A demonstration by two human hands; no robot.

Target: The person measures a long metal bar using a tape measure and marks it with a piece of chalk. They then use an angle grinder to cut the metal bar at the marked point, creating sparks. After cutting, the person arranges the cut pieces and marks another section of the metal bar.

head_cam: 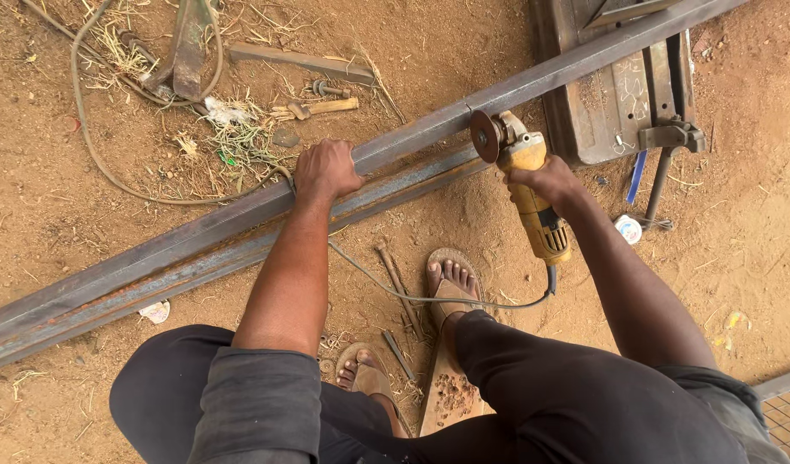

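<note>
A long grey steel bar runs diagonally across the dirt ground, lying on a second rusty bar beside it. My left hand grips the top of the upper bar near its middle. My right hand holds a yellow angle grinder by its body. The grinder's disc stands on edge against the upper bar, to the right of my left hand. Its grey cable trails back over my sandalled feet.
A rusty metal work stand with a vice handle sits at the upper right under the bar. A hammer, scrap strips, dry straw and a hose lie at the upper left. Loose rods lie by my feet; a mesh panel shows at the lower right.
</note>
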